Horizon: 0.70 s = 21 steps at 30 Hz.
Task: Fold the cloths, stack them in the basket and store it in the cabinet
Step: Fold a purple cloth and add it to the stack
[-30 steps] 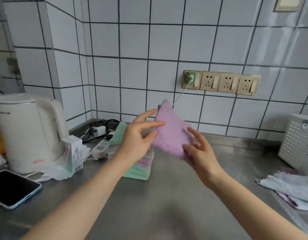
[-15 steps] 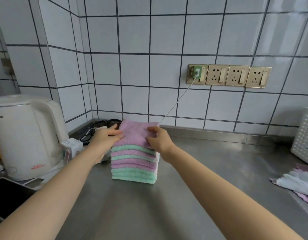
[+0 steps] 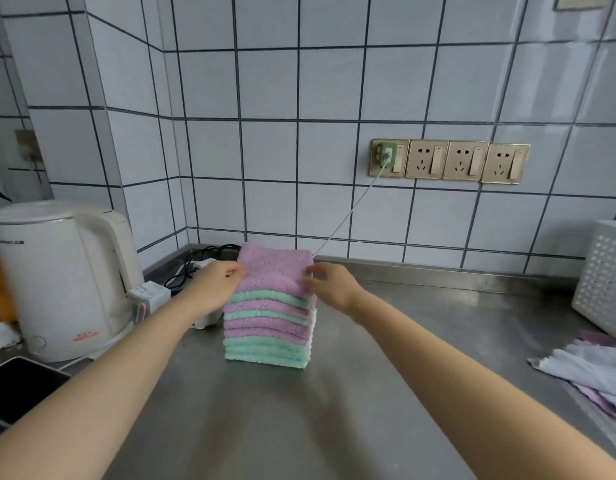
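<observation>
Two bare forearms reach across a steel counter (image 3: 299, 427) toward a stack (image 3: 270, 327) of folded pink and green cloths, the landmark of this kitchen corner. Nearest the camera, left of the stack, the dark corner of a phone (image 3: 19, 386) lies flat. Well right of the stack, a loose heap of pale cloths (image 3: 590, 372) waits at the counter's edge, apparently not yet folded.

At the stack itself, the left hand (image 3: 214, 289) meets the left edge of the top cloth (image 3: 273, 271), a pink one, fingers curled in and seemingly pinching the fabric. The right hand (image 3: 329, 284) holds the opposite edge, fingertips drawn together on the cloth's right corner. The two-sided hold looks meant to square the pink cloth over the layers below so the pile stays straight for carrying.

Left of the stack stands a white kettle (image 3: 57, 275), with a small white box (image 3: 148, 296) between the two. Behind the stack's left side, black cables (image 3: 195, 268) and a power strip crowd the corner, close enough to snag a careless lift.

Far right of the stack, a white perforated basket (image 3: 602, 282) stands on the counter, cut off by the frame; by the look of it, the stack has yet to go in. Beyond the stack, a thin cord runs up the tiled wall to a green charger (image 3: 388, 157) in the first of four sockets (image 3: 448, 162). No cabinet is in view.
</observation>
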Each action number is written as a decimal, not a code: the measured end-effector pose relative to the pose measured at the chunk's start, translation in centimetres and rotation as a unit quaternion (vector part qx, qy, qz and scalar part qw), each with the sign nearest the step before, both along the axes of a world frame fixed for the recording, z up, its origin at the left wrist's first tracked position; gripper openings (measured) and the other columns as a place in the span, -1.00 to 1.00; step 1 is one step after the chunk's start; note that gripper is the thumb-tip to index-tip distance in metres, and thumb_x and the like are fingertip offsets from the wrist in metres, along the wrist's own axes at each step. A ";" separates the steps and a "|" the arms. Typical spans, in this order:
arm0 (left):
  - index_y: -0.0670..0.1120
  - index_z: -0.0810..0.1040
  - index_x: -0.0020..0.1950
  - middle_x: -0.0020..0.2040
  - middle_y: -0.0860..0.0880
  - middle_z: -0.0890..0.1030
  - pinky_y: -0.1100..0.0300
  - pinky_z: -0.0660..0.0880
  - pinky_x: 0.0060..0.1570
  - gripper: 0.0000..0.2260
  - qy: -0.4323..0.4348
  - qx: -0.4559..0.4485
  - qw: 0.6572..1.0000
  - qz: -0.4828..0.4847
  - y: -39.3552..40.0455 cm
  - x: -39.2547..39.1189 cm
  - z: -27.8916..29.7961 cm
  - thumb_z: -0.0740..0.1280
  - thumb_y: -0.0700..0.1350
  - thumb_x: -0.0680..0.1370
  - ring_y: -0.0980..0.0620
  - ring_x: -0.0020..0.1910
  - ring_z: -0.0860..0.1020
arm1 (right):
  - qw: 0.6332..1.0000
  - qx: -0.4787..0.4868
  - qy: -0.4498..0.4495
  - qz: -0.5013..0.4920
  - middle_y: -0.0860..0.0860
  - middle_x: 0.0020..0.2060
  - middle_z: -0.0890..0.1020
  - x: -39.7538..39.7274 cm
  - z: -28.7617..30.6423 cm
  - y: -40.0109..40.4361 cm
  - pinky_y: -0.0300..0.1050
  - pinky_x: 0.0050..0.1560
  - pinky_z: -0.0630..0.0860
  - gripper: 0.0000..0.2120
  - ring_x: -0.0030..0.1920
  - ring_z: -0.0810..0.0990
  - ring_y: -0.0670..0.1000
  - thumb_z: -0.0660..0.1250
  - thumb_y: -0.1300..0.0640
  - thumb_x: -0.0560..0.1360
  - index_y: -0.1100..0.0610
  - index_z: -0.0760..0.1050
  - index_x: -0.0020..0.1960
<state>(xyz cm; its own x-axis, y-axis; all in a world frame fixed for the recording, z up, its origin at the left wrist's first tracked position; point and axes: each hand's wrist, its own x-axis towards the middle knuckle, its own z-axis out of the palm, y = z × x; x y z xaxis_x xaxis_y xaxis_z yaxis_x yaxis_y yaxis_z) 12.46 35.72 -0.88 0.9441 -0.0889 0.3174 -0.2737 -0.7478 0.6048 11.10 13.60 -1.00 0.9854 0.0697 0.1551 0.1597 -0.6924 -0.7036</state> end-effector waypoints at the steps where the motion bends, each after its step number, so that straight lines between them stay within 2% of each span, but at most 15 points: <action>1: -0.14 0.52 0.30 0.31 -0.03 0.51 0.28 0.28 0.14 -0.71 -0.033 0.004 0.999 0.010 -0.4 -0.6 0.4 0.17 -0.13 0.63 -0.02 0.29 0.45 | 1.000 -0.002 -0.007 0.013 0.10 0.28 0.51 -1.1 0.5 -1.0 -0.02 0.34 0.35 -0.62 0.31 0.43 0.10 0.24 0.08 0.54 0.14 0.45 0.33; 5: -0.10 0.48 0.32 0.30 -0.03 0.50 0.27 0.25 0.22 -0.71 -0.168 0.004 0.985 -0.030 -4.2 -4.0 0.8 0.21 -0.17 0.60 0.00 0.29 0.43 | 0.999 -0.017 -0.044 -0.002 0.03 0.16 0.61 -5.1 0.8 -6.1 -0.11 0.25 0.44 -0.64 0.19 0.56 0.01 0.26 0.15 0.52 0.09 0.45 0.31; 8: -0.05 0.51 0.28 0.17 -0.01 0.57 0.19 0.40 0.11 -0.72 -0.178 -0.029 0.982 -0.064 -9.1 -6.3 -0.5 0.25 -0.18 0.57 -0.01 0.16 0.52 | 0.996 -0.018 -0.072 -0.039 -0.02 0.03 0.65 -8.6 0.2 -10.7 -0.20 0.15 0.47 -0.71 0.08 0.61 -0.04 0.25 0.18 0.52 0.06 0.50 0.23; 11: -0.05 0.56 0.19 0.08 0.05 0.63 0.23 0.39 0.14 -0.76 -0.198 -0.050 0.971 -0.126 -14.9 -8.1 -2.8 0.31 -0.20 0.53 0.03 0.11 0.55 | 0.992 -0.075 -0.076 -0.072 -0.05 -0.03 0.67 -12.5 -1.0 -16.0 -0.26 0.13 0.46 -0.74 0.03 0.62 -0.07 0.25 0.22 0.52 0.07 0.53 0.18; 14: 0.01 0.57 0.16 0.04 0.12 0.63 0.19 0.41 0.15 -0.77 -0.165 -0.064 0.971 -0.160 -20.4 -9.9 -5.2 0.32 -0.17 0.52 0.10 0.09 0.54 | 0.980 -0.151 -0.049 -0.120 -0.08 -0.05 0.66 -15.8 -2.9 -21.5 -0.24 0.11 0.45 -0.75 0.03 0.61 -0.06 0.25 0.21 0.52 0.04 0.56 0.16; 18: -0.02 0.59 0.12 -0.01 0.09 0.66 0.10 0.45 0.13 -0.79 -0.115 -0.054 0.964 -0.234 -26.9 -11.9 -7.7 0.30 -0.15 0.50 0.05 0.08 0.55 | 0.950 -0.242 -0.037 -0.195 0.01 0.03 0.65 -19.4 -5.4 -28.6 -0.27 -0.07 0.34 -0.79 0.11 0.59 0.08 0.26 0.20 0.52 0.11 0.58 0.12; 21: -0.01 0.58 0.11 0.01 0.08 0.65 0.09 0.45 0.13 -0.79 -0.078 -0.034 0.961 -0.265 -30.5 -13.0 -9.1 0.30 -0.13 0.50 0.04 0.07 0.54 | 0.929 -0.269 0.002 -0.256 0.11 0.13 0.58 -21.0 -6.6 -33.2 -0.10 0.06 0.42 -0.73 0.18 0.53 0.16 0.30 0.10 0.53 0.17 0.52 0.19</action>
